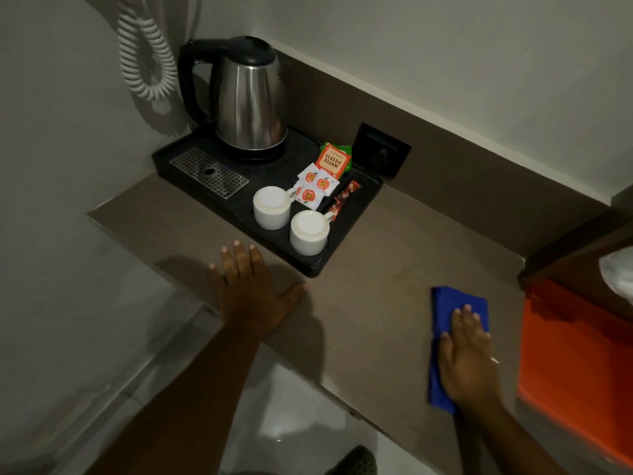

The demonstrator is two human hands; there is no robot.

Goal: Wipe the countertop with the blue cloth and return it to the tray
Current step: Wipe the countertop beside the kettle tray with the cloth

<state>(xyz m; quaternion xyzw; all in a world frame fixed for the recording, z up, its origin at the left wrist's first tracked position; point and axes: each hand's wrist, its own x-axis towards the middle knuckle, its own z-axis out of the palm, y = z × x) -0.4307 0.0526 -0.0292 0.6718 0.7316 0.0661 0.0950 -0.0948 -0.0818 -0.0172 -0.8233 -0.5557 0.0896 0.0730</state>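
A folded blue cloth (448, 303) lies flat on the brown countertop (373, 286) at the right. My right hand (467, 358) presses down on it, palm flat and fingers together, covering its middle and near part. My left hand (248, 289) rests flat on the countertop's front edge, fingers spread, holding nothing, just in front of the black tray (356, 217). The tray stands in the back left corner of the counter.
On the tray stand a steel kettle (248, 97), two upturned white cups (272, 207), tea and sugar sachets (318, 183) and a metal drip grid (209, 173). A wall socket (382, 154) sits behind. An orange surface (575, 371) borders the counter's right. A coiled cord (147, 53) hangs left.
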